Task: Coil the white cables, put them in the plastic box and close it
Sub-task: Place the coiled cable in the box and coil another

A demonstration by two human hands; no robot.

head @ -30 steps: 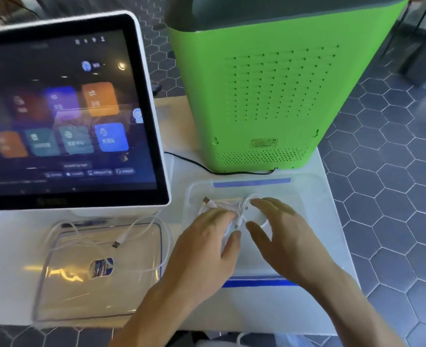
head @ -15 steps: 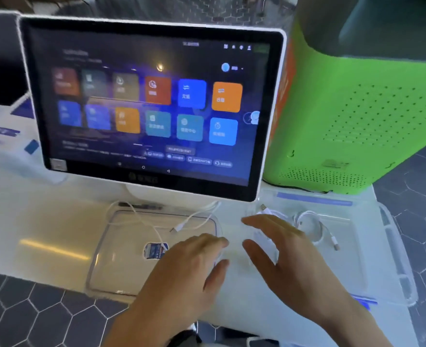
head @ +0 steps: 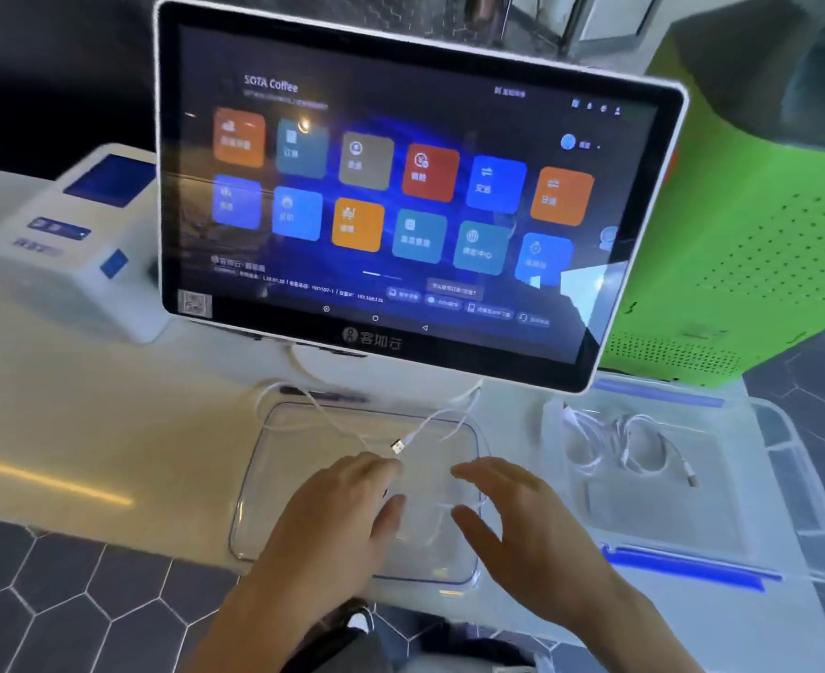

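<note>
The clear plastic box (head: pixel 784 507) with blue strips lies open on the right of the white table. A coiled white cable (head: pixel 643 444) rests inside it. To its left the transparent lid (head: pixel 265 478) lies flat, with a loose white cable (head: pixel 430 422) draped over it, its USB plug (head: pixel 397 447) near the lid's middle. My left hand (head: pixel 333 522) and right hand (head: pixel 522 527) hover over the lid with relaxed fingers, holding nothing. The left fingertips are just below the plug.
A large touchscreen terminal (head: pixel 401 196) stands right behind the lid, its lower edge overhanging the cable. A green perforated machine (head: pixel 760 235) stands behind the box. A white printer (head: pixel 66 245) sits far left. The table's front edge runs under my wrists, above hexagon floor tiles.
Both hands left the coiled cable in the box and moved left over the lid. The view swung left, bringing the screen and printer into sight.
</note>
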